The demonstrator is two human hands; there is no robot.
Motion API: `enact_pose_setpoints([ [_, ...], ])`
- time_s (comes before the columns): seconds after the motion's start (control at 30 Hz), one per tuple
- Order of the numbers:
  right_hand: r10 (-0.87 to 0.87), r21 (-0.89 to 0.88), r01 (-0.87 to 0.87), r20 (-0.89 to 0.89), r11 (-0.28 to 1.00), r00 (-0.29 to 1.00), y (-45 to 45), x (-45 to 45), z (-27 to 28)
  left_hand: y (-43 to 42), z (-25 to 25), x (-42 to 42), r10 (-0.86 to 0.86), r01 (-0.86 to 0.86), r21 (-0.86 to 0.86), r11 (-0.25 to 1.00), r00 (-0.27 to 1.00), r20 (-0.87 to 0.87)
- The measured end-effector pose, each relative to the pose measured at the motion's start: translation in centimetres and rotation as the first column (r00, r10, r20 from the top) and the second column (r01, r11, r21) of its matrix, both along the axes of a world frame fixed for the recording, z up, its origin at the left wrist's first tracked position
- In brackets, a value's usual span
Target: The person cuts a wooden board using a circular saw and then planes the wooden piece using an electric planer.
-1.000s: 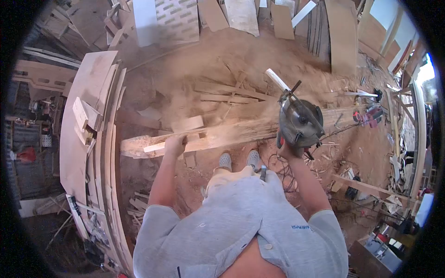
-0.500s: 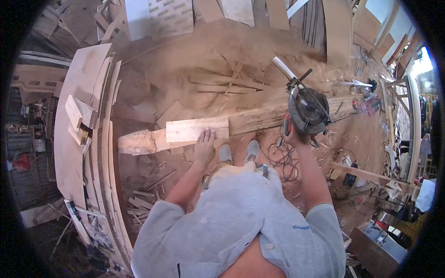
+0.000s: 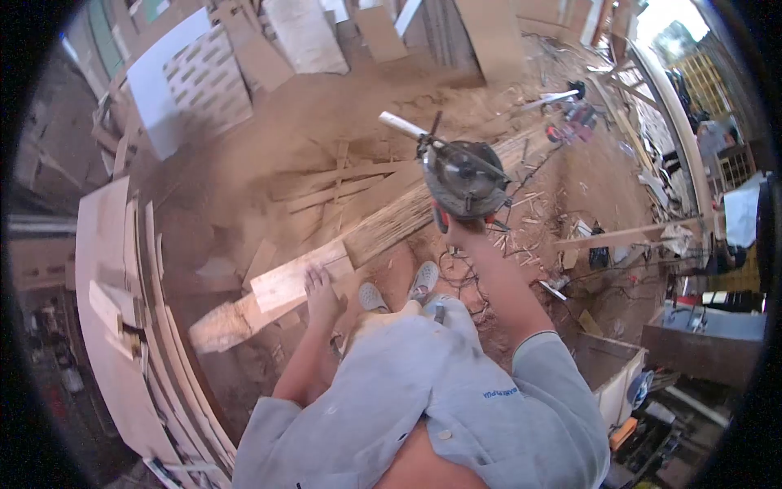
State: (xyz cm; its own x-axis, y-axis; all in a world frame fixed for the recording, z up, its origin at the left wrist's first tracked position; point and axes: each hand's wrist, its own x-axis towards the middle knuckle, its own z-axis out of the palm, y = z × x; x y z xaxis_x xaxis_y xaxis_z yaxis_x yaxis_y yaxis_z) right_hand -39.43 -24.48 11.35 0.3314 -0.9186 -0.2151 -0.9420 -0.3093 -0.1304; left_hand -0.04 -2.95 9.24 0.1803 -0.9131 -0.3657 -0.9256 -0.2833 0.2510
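Observation:
My left hand (image 3: pixel 321 295) lies with its fingers stretched out on a short pale board (image 3: pixel 283 279), near the board's front edge. Under that board, a long rough timber (image 3: pixel 391 232) runs diagonally from lower left to upper right. My right hand (image 3: pixel 467 233) grips a circular saw (image 3: pixel 466 178) by its red-and-black handle; the fingers are partly hidden behind it. Held to the right of the board, the saw hangs over or close to the timber; whether it touches cannot be told. A pale strip (image 3: pixel 401 124) sticks out from the saw's far side.
Stacked panels (image 3: pixel 104 301) stand on the left. Scrap strips (image 3: pixel 334 189) lie beyond the timber, on a sawdust-covered floor. A cable (image 3: pixel 460 281) curls near my feet (image 3: pixel 422 279). At the upper right is a red-and-grey tool (image 3: pixel 574 122); a wooden box (image 3: pixel 607 367) stands lower right.
The whole view has turned, so the timber now slants more steeply. My right hand still holds the saw, which now shows at a different angle. My left hand stays on the board.

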Motion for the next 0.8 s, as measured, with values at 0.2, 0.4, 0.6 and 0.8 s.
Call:
enact_pose_setpoints([
  [0.2, -0.054, 0.094, 0.048, 0.059, 0.994, 0.997, -0.3, -0.2, -1.7, -7.1, 6.4, -5.8, 0.097, -0.012, 0.17, 0.985, 0.861, -0.5],
  [0.4, 0.125, 0.042, -0.122, -0.08, 0.992, 0.989, 0.6, -1.3, 3.5, -14.9, 10.4, -15.9, -0.165, -0.081, -0.285, 0.955, 0.654, -0.739],
  [0.6, 0.274, -0.077, -0.296, -0.215, 0.952, 0.938, -1.4, -2.9, 2.1, -20.9, 16.5, -23.5, -0.529, 0.257, -0.77, 0.584, 0.84, -0.121],
  [0.8, 0.334, -0.297, -0.299, 0.072, 0.907, 0.94, -0.3, -4.3, 0.7, -24.3, 15.1, -27.1, -0.641, 0.493, -0.705, 0.51, 0.764, 0.071],
])
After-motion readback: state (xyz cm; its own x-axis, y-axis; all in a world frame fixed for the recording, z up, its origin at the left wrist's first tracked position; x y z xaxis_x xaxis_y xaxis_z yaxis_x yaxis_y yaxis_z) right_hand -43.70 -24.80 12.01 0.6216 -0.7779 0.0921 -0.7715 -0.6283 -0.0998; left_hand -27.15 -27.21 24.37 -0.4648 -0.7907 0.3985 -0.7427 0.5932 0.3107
